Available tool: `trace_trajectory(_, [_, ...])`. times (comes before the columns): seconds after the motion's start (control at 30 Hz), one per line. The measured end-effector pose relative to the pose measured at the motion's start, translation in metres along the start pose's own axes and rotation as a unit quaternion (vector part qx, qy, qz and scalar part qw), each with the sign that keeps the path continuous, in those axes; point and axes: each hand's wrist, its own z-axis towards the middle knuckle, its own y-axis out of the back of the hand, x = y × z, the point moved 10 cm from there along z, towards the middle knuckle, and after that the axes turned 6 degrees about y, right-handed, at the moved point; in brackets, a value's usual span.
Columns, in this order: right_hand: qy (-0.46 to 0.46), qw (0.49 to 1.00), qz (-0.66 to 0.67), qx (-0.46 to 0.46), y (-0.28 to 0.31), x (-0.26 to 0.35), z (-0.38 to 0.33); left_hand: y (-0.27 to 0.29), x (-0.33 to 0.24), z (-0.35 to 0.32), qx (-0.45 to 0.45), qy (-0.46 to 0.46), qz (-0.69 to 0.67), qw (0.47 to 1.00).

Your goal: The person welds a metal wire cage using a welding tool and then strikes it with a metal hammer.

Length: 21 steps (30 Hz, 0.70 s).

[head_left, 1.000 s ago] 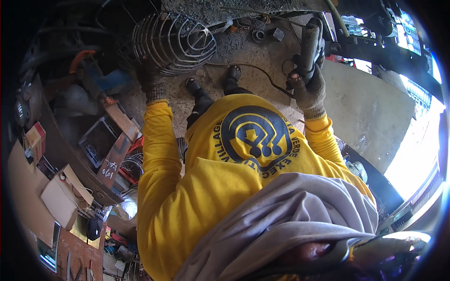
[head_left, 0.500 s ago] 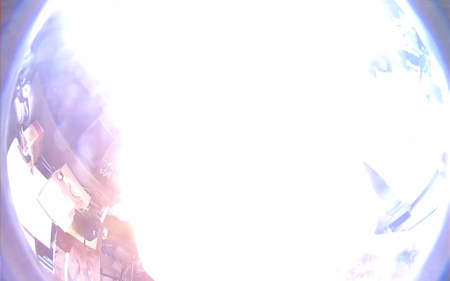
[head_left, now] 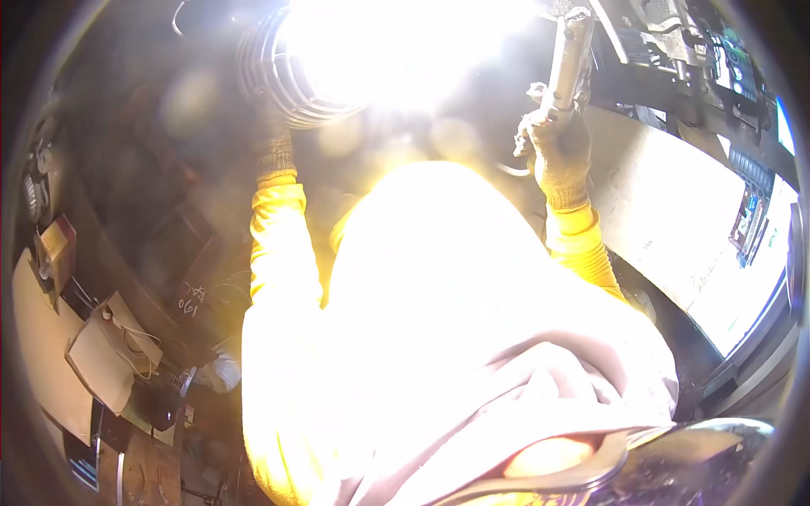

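Observation:
Strong glare whites out the top middle. My right hand (head_left: 561, 152), in a work glove under a yellow sleeve, is closed round the lower end of a long greyish metal tool (head_left: 570, 63). The tool stands nearly upright in the picture; its exact kind cannot be made out. My left hand (head_left: 274, 148), also gloved, reaches up beside a round thing made of several curved metal rings (head_left: 295, 76). Shadow and haze hide its fingers, so whether it touches the rings is unclear.
A pale flat panel (head_left: 666, 202) lies to the right, with metal machinery (head_left: 675, 42) above it. At the left are cardboard pieces (head_left: 101, 358), a small box (head_left: 57, 249) and a dark surface with white marks (head_left: 192, 295). A glossy dark curved thing (head_left: 675, 464) sits at lower right.
Half a second ago glare covered most of the picture and hid both hands. Now it has shrunk to the top middle and my body; my arms, the tool and the rings show.

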Motion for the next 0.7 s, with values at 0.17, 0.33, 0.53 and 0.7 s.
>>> trace_trajectory(0.17, [0.166, 0.976, -0.143, -0.002, 0.002, 0.014, -0.008, -0.002, -0.010, -0.008, -0.025, -0.031, -0.007, 0.999])
trace_trajectory(0.33, [0.190, 0.977, -0.090, 0.036, -0.007, 0.016, -0.015, 0.000, -0.013, -0.012, -0.039, -0.038, -0.018, 0.998])
trace_trajectory(0.53, [0.098, 0.990, -0.067, 0.073, -0.014, -0.007, -0.014, 0.000, -0.013, -0.010, -0.052, -0.065, -0.017, 0.996])
trace_trajectory(0.7, [0.090, 0.992, -0.040, 0.079, -0.020, -0.008, -0.009, -0.001, -0.013, -0.009, -0.093, -0.152, 0.016, 0.984])
